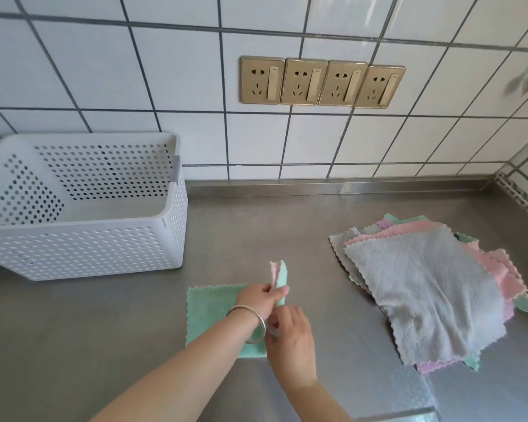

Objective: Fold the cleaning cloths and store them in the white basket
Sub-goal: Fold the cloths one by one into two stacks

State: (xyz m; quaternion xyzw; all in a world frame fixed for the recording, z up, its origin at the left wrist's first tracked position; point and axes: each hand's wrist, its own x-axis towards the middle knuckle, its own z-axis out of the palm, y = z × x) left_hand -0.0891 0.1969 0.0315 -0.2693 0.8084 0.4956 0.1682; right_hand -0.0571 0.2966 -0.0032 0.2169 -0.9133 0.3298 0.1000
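A brushed stainless-steel counter [287, 226] is seen from above, with a low metal upstand joined to a wall of white tiles [165, 71] set in dark grout. Four gold-coloured switched sockets [322, 83] are mounted in a row on the tiles, and a second tiled wall is met at the far right corner. The white basket [83, 248], perforated all over, is placed at the left of the counter against the wall, and nothing can be made out inside it. A loose pile of cloths [430, 284] in grey, pink and green is spread at the right, well apart from the basket. Between them, near the front edge, a green cloth [209, 312] is laid flat, partly covered by the forearm. One edge of it, pink on its other face, is lifted and pinched by the left hand [261, 300], whose wrist is ringed by a silver bangle [252, 325]. Just beside, the lower end of the raised fold is gripped by the curled fingers of the right hand [291, 336].
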